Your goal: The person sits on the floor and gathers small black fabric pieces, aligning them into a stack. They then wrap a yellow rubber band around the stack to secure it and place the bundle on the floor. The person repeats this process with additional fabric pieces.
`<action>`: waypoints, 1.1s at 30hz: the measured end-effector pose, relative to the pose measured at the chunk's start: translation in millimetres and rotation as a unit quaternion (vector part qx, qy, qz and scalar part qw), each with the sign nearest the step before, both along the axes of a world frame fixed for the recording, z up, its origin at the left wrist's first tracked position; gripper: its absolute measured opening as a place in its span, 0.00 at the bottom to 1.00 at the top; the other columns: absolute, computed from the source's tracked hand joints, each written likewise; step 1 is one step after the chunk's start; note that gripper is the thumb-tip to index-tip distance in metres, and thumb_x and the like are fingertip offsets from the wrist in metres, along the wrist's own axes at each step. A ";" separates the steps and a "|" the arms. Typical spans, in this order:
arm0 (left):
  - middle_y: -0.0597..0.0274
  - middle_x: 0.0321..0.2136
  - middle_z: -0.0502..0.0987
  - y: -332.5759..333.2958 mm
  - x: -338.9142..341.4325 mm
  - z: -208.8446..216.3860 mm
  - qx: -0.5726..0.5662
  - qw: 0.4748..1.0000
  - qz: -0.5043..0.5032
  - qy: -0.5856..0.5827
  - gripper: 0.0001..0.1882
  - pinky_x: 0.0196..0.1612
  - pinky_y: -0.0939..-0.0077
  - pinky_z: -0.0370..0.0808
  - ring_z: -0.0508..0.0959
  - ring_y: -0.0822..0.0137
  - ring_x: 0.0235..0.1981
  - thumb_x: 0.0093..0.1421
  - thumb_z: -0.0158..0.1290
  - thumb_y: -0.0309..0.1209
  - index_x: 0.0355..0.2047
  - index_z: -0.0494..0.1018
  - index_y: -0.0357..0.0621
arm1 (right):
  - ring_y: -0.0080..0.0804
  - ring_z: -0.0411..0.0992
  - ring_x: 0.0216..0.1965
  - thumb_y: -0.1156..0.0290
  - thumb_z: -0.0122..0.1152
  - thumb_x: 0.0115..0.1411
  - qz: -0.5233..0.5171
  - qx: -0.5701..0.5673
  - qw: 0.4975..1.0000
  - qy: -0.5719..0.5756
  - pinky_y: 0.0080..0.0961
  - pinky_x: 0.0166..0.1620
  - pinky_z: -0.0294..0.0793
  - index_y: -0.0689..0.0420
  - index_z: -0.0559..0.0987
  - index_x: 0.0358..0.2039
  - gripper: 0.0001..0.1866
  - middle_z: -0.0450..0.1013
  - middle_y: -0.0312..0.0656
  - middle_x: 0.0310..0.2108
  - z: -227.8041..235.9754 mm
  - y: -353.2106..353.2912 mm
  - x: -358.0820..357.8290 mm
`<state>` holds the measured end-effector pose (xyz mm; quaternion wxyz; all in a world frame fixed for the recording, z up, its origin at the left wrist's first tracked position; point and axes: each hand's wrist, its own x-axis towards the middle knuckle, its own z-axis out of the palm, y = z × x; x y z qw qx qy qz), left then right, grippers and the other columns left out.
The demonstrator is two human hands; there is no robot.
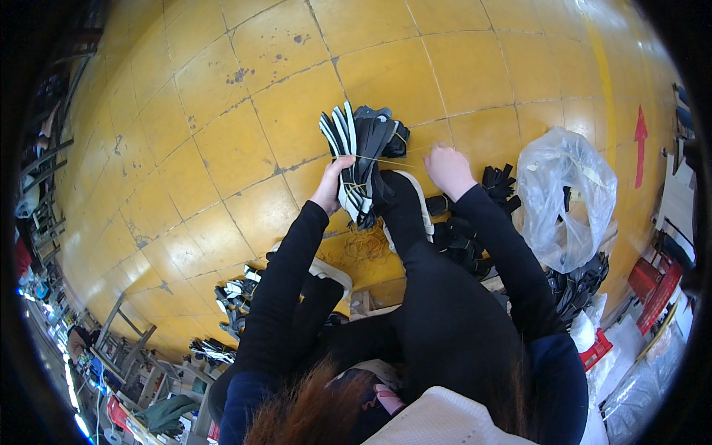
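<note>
My left hand (pixel 331 185) is closed around a bundle of black and white strips (pixel 345 141), its thumb over the near side. Thin yellow bands wrap the bundle, and one thin yellow band (pixel 397 161) stretches from it toward my right hand (pixel 448 169). The right hand's fingers are pinched together at the far end of that band. Behind the bundle, close to my shoe, lies a dark banded bundle (pixel 398 141). Between my feet a loose tangle of yellow rubber bands (pixel 365 246) rests on the floor.
More black bundles (pixel 456 243) lie right of my leg. A clear plastic bag (pixel 567 200) stands farther right, with black pieces (pixel 582 282) beside it. Black and white bundles (pixel 237 300) lie at left. The floor (pixel 222 163) is yellow tile; a red crate (pixel 595 350) sits at lower right.
</note>
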<state>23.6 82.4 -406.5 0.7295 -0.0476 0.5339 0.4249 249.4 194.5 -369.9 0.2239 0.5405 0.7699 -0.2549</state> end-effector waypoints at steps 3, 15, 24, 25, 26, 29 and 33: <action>0.64 0.29 0.79 -4.0 0.8 -4.5 0.001 0.999 0.025 0.020 0.17 0.32 0.76 0.77 0.79 0.70 0.27 0.60 0.52 0.44 0.39 0.75 0.43 | 0.50 0.75 0.42 0.66 0.68 0.50 0.032 0.127 0.977 0.166 0.39 0.43 0.77 0.65 0.69 0.53 0.31 0.73 0.54 0.42 -13.7 -2.2 -4.2; 0.62 0.32 0.80 -2.1 -39.7 -10.6 -0.007 0.995 0.097 -0.003 0.18 0.34 0.73 0.79 0.80 0.67 0.29 0.59 0.53 0.44 0.40 0.74 0.42 | 0.47 0.67 0.57 0.76 0.69 0.46 0.201 0.053 0.898 0.388 0.36 0.56 0.69 0.64 0.64 0.57 0.37 0.67 0.55 0.56 -42.0 35.6 -63.0; 0.61 0.30 0.78 -5.1 -64.6 -12.9 0.026 0.995 0.051 0.086 0.16 0.35 0.71 0.78 0.79 0.68 0.29 0.58 0.53 0.40 0.40 0.71 0.41 | 0.35 0.77 0.36 0.58 0.68 0.45 0.109 -0.370 0.901 0.199 0.29 0.42 0.73 0.66 0.83 0.34 0.23 0.79 0.48 0.28 -3.9 42.6 -67.9; 0.61 0.30 0.78 -4.4 -67.3 -12.0 0.033 0.993 0.046 0.102 0.16 0.35 0.71 0.78 0.79 0.68 0.29 0.58 0.52 0.40 0.40 0.71 0.41 | 0.27 0.72 0.31 0.59 0.68 0.46 0.053 -0.421 0.874 0.236 0.23 0.37 0.70 0.65 0.82 0.36 0.23 0.77 0.43 0.29 4.7 44.2 -62.5; 0.60 0.30 0.78 -4.7 -69.2 -10.5 0.030 0.994 0.047 0.092 0.17 0.35 0.71 0.78 0.79 0.68 0.30 0.58 0.53 0.40 0.40 0.71 0.40 | 0.23 0.69 0.30 0.60 0.67 0.49 -0.040 -0.435 0.855 0.278 0.21 0.35 0.67 0.65 0.81 0.39 0.22 0.76 0.40 0.30 13.2 43.0 -58.1; 0.59 0.32 0.77 -5.0 -66.2 -6.5 0.041 0.996 0.047 0.062 0.18 0.37 0.70 0.78 0.79 0.67 0.31 0.58 0.53 0.40 0.41 0.71 0.39 | 0.18 0.67 0.27 0.63 0.68 0.53 -0.251 -0.399 0.787 0.398 0.16 0.31 0.64 0.65 0.79 0.44 0.23 0.75 0.36 0.32 35.1 36.9 -54.4; 0.61 0.35 0.76 0.5 -44.0 -1.0 0.035 0.996 0.063 0.045 0.20 0.39 0.69 0.78 0.78 0.68 0.35 0.58 0.55 0.39 0.45 0.67 0.41 | 0.12 0.60 0.22 0.66 0.66 0.58 -0.342 -0.402 0.716 0.457 0.13 0.25 0.57 0.64 0.78 0.45 0.19 0.75 0.31 0.31 55.5 22.2 -62.3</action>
